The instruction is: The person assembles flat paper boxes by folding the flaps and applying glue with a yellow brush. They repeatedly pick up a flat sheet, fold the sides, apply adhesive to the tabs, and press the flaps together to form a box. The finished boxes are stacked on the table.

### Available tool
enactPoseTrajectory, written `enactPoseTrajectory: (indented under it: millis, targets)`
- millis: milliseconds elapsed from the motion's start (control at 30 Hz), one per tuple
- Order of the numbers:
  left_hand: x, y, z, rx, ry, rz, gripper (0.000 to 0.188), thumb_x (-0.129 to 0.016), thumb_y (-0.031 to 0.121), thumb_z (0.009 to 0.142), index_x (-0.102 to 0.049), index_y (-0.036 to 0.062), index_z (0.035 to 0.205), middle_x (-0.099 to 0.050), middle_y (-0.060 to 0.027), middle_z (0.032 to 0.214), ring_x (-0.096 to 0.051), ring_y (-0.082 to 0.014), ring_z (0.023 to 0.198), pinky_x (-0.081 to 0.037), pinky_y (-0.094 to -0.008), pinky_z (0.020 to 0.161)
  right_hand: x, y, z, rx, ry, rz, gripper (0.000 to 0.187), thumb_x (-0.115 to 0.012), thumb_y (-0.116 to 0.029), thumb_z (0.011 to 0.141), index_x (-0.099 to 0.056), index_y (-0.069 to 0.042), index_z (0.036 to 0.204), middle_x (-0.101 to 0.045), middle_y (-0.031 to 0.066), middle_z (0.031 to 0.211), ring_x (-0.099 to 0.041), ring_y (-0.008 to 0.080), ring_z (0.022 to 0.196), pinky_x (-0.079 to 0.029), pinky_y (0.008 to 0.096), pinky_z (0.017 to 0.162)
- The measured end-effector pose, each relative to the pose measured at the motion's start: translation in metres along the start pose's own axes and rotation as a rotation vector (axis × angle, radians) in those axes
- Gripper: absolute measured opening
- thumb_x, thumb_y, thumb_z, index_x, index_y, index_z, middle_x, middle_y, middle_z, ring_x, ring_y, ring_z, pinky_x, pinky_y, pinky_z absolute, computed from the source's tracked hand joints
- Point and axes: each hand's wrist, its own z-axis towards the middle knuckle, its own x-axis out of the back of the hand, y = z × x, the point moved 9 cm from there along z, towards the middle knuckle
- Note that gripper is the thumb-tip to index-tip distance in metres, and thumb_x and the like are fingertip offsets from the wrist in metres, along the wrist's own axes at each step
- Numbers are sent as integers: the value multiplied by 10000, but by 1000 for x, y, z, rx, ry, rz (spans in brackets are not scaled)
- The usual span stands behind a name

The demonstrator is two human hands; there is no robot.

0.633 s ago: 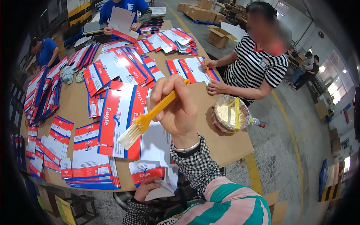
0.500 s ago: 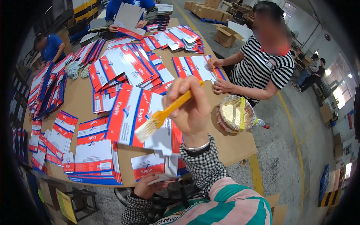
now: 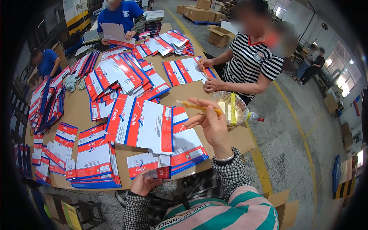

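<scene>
My right hand [image 3: 215,128] is raised above the table's near right part. Between thumb and fingers it grips a flat paintbrush [image 3: 195,106] with a yellow handle, its pale bristles pointing left. At the near edge my left hand [image 3: 141,186] has its fingers closed on a folded flap [image 3: 164,172] of a flat carton printed red, white and blue. A large carton sheet [image 3: 151,126] of the same print lies tilted over a stack [image 3: 188,149] in front of me. Just beyond my right hand stands a plastic-lined basin [image 3: 240,109] of pale paste, a yellow strip across it.
Flat cartons [image 3: 96,161] are stacked and fanned over the brown table [image 3: 76,111]. A clear bottle [image 3: 255,116] with a red cap is beside the basin. A person in a striped shirt [image 3: 249,61] works at the right edge; another in blue [image 3: 122,19] handles cardboard at the far end.
My right hand has moved right with the paintbrush, off the large carton sheet and close to the basin. The brush now lies nearly level. My left hand stays at the flap.
</scene>
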Motion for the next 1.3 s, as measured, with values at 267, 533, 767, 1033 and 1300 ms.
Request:
enactPoseTrajectory:
  millis: [267,533,767,1033,1300]
  targets:
    - [11,-8,1,-69,-95,-110,448,-387,298,970,-427,-55,1244,-616,-237,1066,-667,-340,839,-583,-408,741,-10,26,-36,-3,-229,-789,185,-533,-63,914,-577,9,1078,-568,146,1172,-537,246,1140,-429,342,942]
    - [13,-4,-9,-109,-112,-76,505,-335,363,985,-383,-45,1278,-567,-257,1134,-649,-352,911,-569,-415,787,20,85,-70,53,-220,-1145,340,-563,26,785,-569,-2,1124,-550,181,1159,-493,350,1178,-417,384,954]
    - [10,-5,-7,-109,-181,-122,543,-286,414,988,-399,-35,1271,-596,-242,1101,-659,-331,893,-572,-412,771,16,108,-86,-10,-280,-1241,568,-540,70,731,-477,-40,1284,-479,202,1234,-386,377,1279,-399,404,981]
    - [2,-8,-14,-105,-215,-143,549,-292,429,985,-411,-26,1268,-613,-229,1082,-665,-340,867,-584,-406,725,-8,125,-89,170,-408,-1278,542,-586,43,728,-515,-81,1252,-460,189,1237,-356,411,1289,-383,439,1007]
    - [7,-19,-13,-57,-216,-81,465,-379,370,979,-466,-12,1230,-612,-200,1112,-641,-335,965,-565,-432,810,-24,113,-92,196,-384,-1213,397,-577,48,740,-618,-81,1113,-478,205,1247,-391,403,1269,-389,430,1005]
